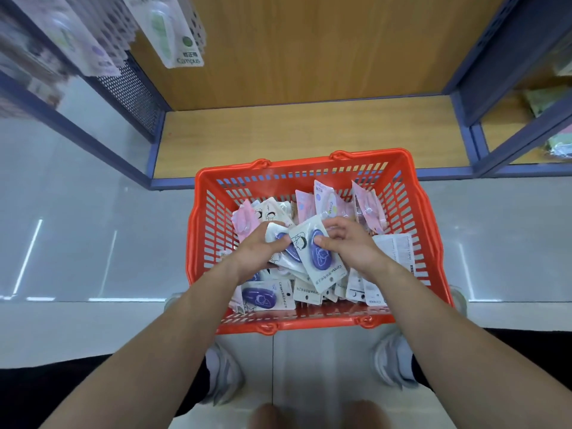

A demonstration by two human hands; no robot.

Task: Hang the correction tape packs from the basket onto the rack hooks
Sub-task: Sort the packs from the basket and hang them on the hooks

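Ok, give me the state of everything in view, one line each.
basket, standing on the floor, piled with packs
pile of packs, loose and jumbled inside the basket
left hand, gripping a purple pack above the pile
right hand, pinching a second purple pack
green pack, hanging on the rack

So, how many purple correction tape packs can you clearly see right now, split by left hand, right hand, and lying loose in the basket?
Left-hand purple pack, held by the left hand: 1
Right-hand purple pack, held by the right hand: 1
Loose purple pack, lying in the basket: 1
Total: 3. A purple sliver under the left wrist may be another; cannot tell.
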